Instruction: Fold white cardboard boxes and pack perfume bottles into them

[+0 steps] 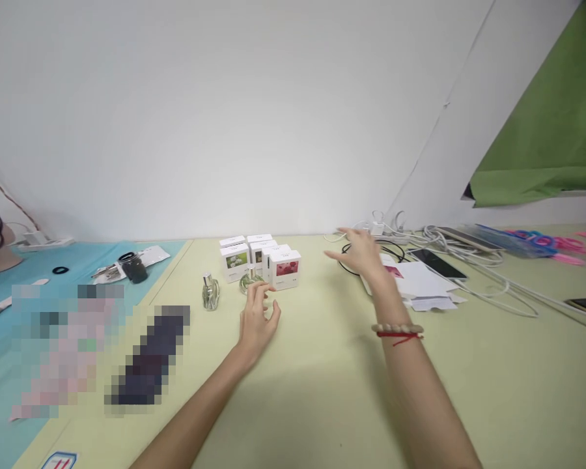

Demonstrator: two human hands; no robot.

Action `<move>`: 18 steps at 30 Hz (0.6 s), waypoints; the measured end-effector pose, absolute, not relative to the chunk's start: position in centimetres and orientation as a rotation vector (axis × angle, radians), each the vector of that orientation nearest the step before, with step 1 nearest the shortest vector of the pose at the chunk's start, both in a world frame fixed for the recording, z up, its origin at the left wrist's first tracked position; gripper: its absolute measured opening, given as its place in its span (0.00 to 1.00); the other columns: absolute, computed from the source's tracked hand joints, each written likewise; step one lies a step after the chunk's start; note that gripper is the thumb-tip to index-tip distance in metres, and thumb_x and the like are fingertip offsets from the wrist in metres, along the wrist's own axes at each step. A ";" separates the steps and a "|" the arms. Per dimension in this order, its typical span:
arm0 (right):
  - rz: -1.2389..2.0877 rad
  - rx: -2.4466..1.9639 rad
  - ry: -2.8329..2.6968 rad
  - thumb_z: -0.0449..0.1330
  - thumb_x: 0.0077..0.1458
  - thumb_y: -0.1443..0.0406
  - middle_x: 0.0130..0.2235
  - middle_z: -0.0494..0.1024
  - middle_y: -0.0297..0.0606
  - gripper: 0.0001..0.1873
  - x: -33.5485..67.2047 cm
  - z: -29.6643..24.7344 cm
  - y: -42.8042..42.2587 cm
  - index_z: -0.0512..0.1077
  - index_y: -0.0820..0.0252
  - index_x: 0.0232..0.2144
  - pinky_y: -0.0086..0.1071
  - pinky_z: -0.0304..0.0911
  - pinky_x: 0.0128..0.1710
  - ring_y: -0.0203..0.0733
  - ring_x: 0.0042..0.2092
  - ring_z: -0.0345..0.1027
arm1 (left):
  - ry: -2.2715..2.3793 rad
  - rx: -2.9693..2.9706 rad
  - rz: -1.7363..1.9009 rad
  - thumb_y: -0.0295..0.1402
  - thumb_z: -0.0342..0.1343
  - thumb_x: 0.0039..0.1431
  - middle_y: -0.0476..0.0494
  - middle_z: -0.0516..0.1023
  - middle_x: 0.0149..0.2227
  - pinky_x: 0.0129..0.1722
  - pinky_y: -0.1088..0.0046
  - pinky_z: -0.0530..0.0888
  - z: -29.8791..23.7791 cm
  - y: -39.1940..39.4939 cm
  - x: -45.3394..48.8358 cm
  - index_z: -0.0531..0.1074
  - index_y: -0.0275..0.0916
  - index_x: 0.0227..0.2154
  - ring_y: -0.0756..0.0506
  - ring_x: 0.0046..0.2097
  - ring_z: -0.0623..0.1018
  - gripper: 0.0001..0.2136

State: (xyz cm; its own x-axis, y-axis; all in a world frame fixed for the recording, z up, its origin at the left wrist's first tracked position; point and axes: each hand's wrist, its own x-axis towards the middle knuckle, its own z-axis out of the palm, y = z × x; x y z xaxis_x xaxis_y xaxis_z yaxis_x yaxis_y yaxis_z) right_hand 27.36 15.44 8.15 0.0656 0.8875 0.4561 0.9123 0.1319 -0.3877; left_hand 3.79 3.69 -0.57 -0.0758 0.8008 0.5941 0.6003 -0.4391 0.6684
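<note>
My left hand (258, 319) is low over the table with its fingers slightly bent and the thumb apart. Its fingertips are right at a small glass perfume bottle (248, 283), partly covering it; whether they touch cannot be made out. A second perfume bottle (209, 293) stands upright to the left. Behind them is a group of small white boxes, the nearest with a red flower picture (287, 270), another with a green picture (234, 262). My right hand (359, 251), fingers spread and empty, hovers by flattened white cartons (420, 281) and a black cable (393, 246).
White cables (483, 257), a phone (438, 265) and pink and blue scissors (537, 241) lie to the right. At left, a blue cloth (168, 254) carries a dark jar (133, 267). Blurred-out items lie nearby. A white wall (293, 130) rises behind the table.
</note>
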 end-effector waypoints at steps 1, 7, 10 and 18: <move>-0.029 -1.909 -1.669 0.65 0.39 0.52 0.56 0.58 0.52 0.41 29.2 8.0 15.5 0.59 0.56 0.55 0.55 0.46 0.53 0.64 0.58 0.48 | 1.534 2.007 1.536 0.28 0.48 0.55 0.44 0.64 0.46 0.30 0.75 0.77 -0.5 3.6 3.8 0.64 0.42 0.40 0.50 0.40 0.72 0.09; 0.279 -2.276 -1.210 0.65 0.36 0.52 0.57 0.54 0.69 0.53 36.5 5.1 15.3 0.47 0.64 0.60 0.53 0.54 0.46 0.68 0.56 0.52 | 1.515 2.071 1.512 0.28 0.48 0.55 0.44 0.65 0.46 0.29 0.76 0.76 -0.6 3.3 4.2 0.64 0.42 0.40 0.51 0.38 0.73 0.09; 0.307 -2.262 -1.249 0.65 0.36 0.55 0.54 0.60 0.62 0.52 36.4 5.3 15.2 0.47 0.60 0.60 0.49 0.55 0.47 0.63 0.54 0.57 | 1.522 2.067 1.496 0.28 0.48 0.56 0.44 0.65 0.46 0.28 0.77 0.76 -0.7 3.2 4.3 0.64 0.42 0.40 0.50 0.39 0.73 0.09; 0.186 -2.088 -1.672 0.65 0.33 0.50 0.49 0.69 0.52 0.50 29.8 6.1 15.3 0.54 0.59 0.57 0.43 0.59 0.45 0.56 0.48 0.65 | 1.512 2.096 1.567 0.27 0.47 0.56 0.43 0.65 0.46 0.30 0.75 0.76 -0.5 3.3 4.1 0.64 0.41 0.40 0.51 0.38 0.73 0.09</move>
State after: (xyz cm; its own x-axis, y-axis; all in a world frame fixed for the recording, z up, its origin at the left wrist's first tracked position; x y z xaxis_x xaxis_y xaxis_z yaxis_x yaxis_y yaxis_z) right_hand 29.79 15.34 6.08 0.2540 0.9514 0.1742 0.8897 -0.1592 -0.4280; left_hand 4.13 3.28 -0.49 -0.0345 0.7529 0.6573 0.6300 -0.4941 0.5991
